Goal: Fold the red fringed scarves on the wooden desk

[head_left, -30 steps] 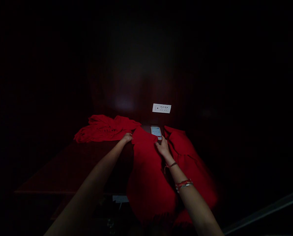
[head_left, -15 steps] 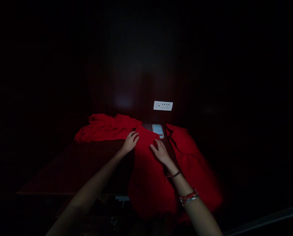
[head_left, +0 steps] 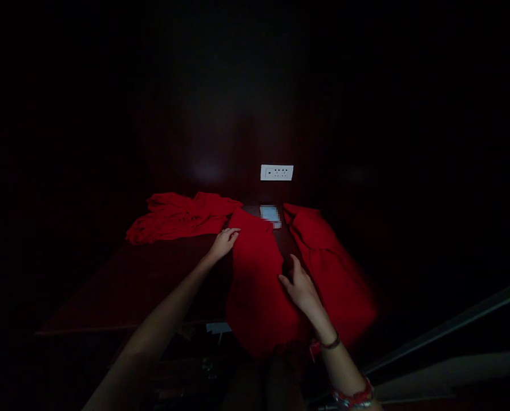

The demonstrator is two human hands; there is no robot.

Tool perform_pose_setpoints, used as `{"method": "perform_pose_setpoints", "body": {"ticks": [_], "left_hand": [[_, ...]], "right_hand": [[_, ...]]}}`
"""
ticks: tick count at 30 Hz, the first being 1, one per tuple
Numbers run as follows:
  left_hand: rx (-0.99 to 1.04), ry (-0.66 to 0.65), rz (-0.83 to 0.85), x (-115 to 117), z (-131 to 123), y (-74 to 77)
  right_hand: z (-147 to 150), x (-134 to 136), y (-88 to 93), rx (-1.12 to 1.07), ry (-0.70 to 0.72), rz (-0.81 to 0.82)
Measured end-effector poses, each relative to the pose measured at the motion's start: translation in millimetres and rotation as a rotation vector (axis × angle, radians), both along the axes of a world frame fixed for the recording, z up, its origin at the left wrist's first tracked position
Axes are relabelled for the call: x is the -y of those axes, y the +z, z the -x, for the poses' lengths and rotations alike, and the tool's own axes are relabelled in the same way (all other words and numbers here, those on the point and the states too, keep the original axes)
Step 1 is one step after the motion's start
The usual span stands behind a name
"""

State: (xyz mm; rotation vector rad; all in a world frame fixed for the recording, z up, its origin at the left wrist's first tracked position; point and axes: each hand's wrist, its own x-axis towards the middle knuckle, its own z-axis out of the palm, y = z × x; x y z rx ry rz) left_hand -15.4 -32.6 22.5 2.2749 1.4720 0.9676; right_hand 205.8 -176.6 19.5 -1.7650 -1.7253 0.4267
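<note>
A red scarf [head_left: 257,274] with a fringed near end lies lengthwise on the dark table and hangs over its front edge. At its upper left edge is my left hand [head_left: 224,243], thumb and fingers close together on the cloth. My right hand [head_left: 302,288] is at the scarf's right edge, thumb and fingers apart, holding nothing. To the left lies a crumpled red cloth [head_left: 182,217]. Another red cloth [head_left: 334,274], folded lengthwise, lies to the right of my right hand.
A small pale, blurred flat item [head_left: 271,215] lies behind the scarf. Above it, a white socket plate [head_left: 276,172] is set in the dark back wall. The dark reddish table [head_left: 122,291] has its front edge at lower left. Much of the surroundings is in deep shadow.
My right hand has moved down and rightward along the scarf, off its upper part to the right edge. My left hand stays near the upper left edge, its fingers closer together. The view has shifted slightly.
</note>
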Motion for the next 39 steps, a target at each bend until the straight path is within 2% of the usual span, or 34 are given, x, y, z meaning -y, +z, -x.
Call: {"method": "perform_pose_setpoints", "body": {"ticks": [2, 5, 8, 12, 19, 23, 28, 30, 32, 36, 39], "left_hand": [[-0.131, -0.055, 0.011, -4, -22, 15.2], [-0.336, -0.096, 0.148, -14, -65, 29.5], [-0.391, -0.081, 0.230, -25, -100, 29.7], [-0.406, -0.011, 0.250, -37, -113, 23.2], [-0.383, 0.071, 0.125, -47, -98, 21.7], [-0.359, 0.096, 0.108, -54, -95, 19.7], [-0.338, 0.006, 0.163, -51, -89, 18.2], [-0.313, -0.023, 0.145, -43, -77, 18.8], [-0.280, 0.003, 0.113, -33, -56, 18.5], [-0.221, 0.090, 0.132, -12, -4, 11.1], [-0.170, 0.050, 0.231, 1, 22, 3.0]], "right_hand": [[5, 13, -1.4, 0.049, 0.005, 0.099], [17, 19, -0.5, 0.072, -0.034, 0.136], [23, 16, 1.1, 0.082, -0.097, 0.083], [20, 14, -1.1, 0.102, -0.104, 0.063], [13, 13, -5.0, 0.208, -0.030, 0.085], [13, 14, -4.6, 0.215, -0.015, 0.138], [0, 3, 0.1, 0.082, 0.050, 0.127], [-7, -5, 2.3, 0.034, -0.018, 0.071], [-11, -11, 4.1, 0.013, -0.079, 0.000], [1, -15, 5.9, 0.039, 0.046, -0.035], [18, -18, 4.2, 0.022, 0.077, 0.036]]}}
